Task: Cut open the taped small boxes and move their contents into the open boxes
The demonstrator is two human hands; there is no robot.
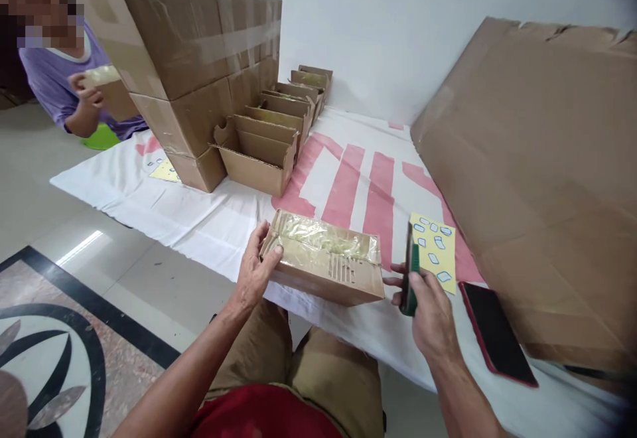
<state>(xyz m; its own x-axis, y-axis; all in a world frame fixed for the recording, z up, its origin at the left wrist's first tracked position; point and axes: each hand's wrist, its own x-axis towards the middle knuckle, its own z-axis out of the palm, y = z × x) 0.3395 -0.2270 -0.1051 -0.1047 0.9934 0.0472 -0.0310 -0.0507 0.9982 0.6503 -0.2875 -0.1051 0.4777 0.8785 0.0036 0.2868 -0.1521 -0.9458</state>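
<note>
A small cardboard box (pixel 318 259) with crinkled clear tape along its top lies at the table's near edge. My left hand (pixel 259 265) grips its left end, thumb on the top face and fingers round the far side. In my right hand (pixel 426 305) is a box cutter (pixel 411 272) with a green handle, held upright just past the box's right end. Fingers of that hand reach towards the box's end; I cannot tell whether they touch it. Behind the cutter lies a yellow card (pixel 438 252) with blue-outlined shapes.
Several open cardboard boxes (pixel 256 156) stand in a row beside stacked taped cartons (pixel 194 46). A large cardboard sheet or carton (pixel 537 179) and a phone (pixel 497 332) are at right. Across the table, a person in purple (pixel 54 79) holds another box (pixel 114 93).
</note>
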